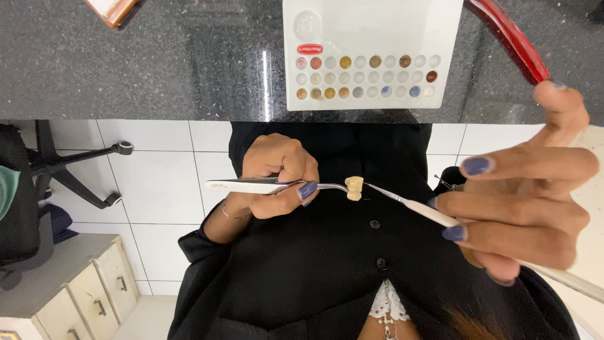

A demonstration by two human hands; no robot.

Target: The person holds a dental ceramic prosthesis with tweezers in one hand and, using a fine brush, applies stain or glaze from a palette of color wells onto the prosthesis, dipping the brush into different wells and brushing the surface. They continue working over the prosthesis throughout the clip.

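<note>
- Left hand (277,176) curled into a closed fist around silver tweezers (251,186), thumb pressed over the shaft; hand raised in front of a black buttoned garment (352,264), off the desk (157,63).
- Tweezers held level, handle end pointing toward the left of the view, tips clamping a small cream-coloured tooth model (354,187).
- Tooth model suspended in the air between the two hands, below the near edge of the desk, resting on no surface.
- Right hand (522,208) close to the camera, fingers partly extended, thumb and forefinger pinched on a thin white-handled instrument (428,211).
- Fine metal tip of the instrument meeting the tooth model at its right side; contact appears made, exact touch point too small to confirm.
- Same right hand also carrying a red-handled tool (513,41), running up toward the far right corner of the desk; which fingers grip it not discernible.
- White rectangular palette (371,25) lying flat on the dark speckled desk, near its front edge and right of centre; rows of small round wells with brown, red, blue and pale fills, one larger round well at its upper left.
- Corner of an orange-edged object (112,9) at the far left part of the desk, mostly cut off by the frame.
- White tiled floor (163,182) beneath, black chair base (75,170) and beige drawer unit (94,289) at the left of the view.
</note>
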